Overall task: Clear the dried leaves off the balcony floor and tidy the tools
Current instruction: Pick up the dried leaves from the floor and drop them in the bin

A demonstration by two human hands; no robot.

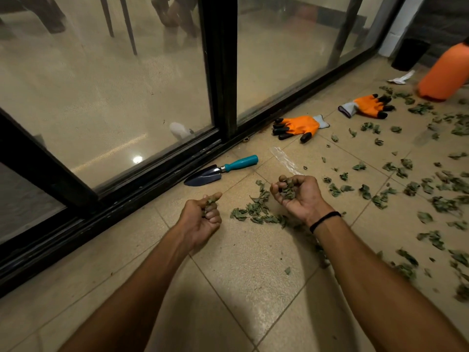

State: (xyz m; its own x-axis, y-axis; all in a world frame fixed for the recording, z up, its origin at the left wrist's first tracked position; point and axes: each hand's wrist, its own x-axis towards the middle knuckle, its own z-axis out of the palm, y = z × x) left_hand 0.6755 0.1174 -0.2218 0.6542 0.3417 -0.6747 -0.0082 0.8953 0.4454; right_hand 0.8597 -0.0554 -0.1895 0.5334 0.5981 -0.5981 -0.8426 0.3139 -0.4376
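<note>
Dried green leaves (256, 212) lie in a small heap on the beige tiled floor (243, 270) between my hands, and many more are scattered to the right. My left hand (201, 219) grips a few leaves in its curled fingers. My right hand (298, 193), palm up with a black band at the wrist, holds a clump of leaves. A trowel (220, 171) with a teal handle and dark blade lies by the door track. Two orange gloves with black fingertips lie beyond, one (298, 128) near the track and one (368, 105) farther right.
A black-framed sliding glass door (218, 72) runs along the left. A clear plastic scrap (284, 160) lies near the trowel. An orange container (442, 73), a dark bin (409, 54) and a white paper scrap (402, 78) sit at the far right.
</note>
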